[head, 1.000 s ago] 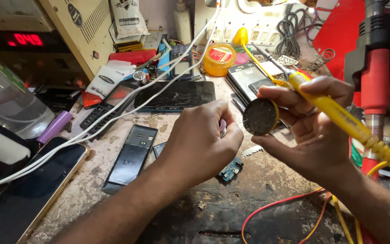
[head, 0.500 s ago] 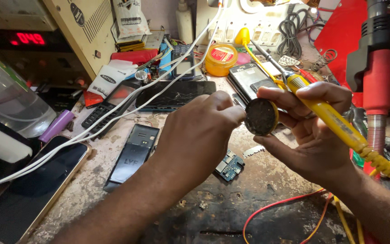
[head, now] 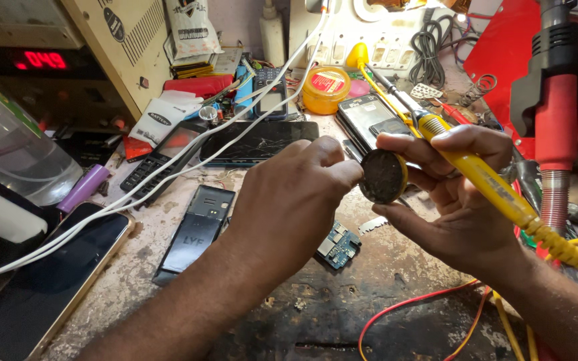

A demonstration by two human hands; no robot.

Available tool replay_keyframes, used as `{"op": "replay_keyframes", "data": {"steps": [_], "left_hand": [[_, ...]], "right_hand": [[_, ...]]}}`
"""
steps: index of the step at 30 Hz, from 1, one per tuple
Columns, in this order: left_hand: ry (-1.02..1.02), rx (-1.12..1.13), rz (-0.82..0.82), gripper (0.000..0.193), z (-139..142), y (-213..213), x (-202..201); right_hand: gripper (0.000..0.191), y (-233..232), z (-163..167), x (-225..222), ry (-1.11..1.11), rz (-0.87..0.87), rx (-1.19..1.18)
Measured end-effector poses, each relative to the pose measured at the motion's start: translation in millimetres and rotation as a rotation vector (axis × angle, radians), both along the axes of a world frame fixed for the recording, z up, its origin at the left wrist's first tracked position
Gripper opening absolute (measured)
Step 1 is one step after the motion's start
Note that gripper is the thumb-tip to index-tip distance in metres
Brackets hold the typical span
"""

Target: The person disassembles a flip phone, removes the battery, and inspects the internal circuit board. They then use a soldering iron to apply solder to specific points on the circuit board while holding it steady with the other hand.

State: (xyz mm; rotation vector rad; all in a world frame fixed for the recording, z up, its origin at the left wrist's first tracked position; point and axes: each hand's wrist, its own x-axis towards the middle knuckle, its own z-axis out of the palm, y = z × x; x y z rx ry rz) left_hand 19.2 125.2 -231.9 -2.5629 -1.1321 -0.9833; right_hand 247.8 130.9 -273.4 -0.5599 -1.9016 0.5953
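Right hand (head: 459, 200) gripped yellow soldering iron (head: 496, 190) plus round tin (head: 382, 176) (tilted toward him), left hand (head: 289, 200) pinched shut at tin's rim, contents unseeable.

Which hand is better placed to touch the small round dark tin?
Left, probably. The left hand has its fingertips at the edge of the small round dark tin and nothing visible in it. The right hand already grips both the tin and the yellow soldering iron, so it's occupied.
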Motion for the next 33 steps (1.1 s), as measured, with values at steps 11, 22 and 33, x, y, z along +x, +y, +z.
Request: {"op": "replay_keyframes", "data": {"steps": [11,22,33], "left_hand": [[-0.148,-0.102,-0.038,0.013,0.1,3.8,-0.3],[-0.157,-0.347,0.046,0.009,6.4,7.1,-5.8],[-0.006,-0.507,0.114,0.011,24.6,-2.1,-14.2]], "right_hand": [[0.077,2.8,-1.2,3.6,-0.019,-0.01,0.035],[0.082,7.7,-1.7,-5.5,-0.232,-0.219,0.067],[0.076,5.3,4.7,-1.7,-0.491,-0.368,0.111]]}}
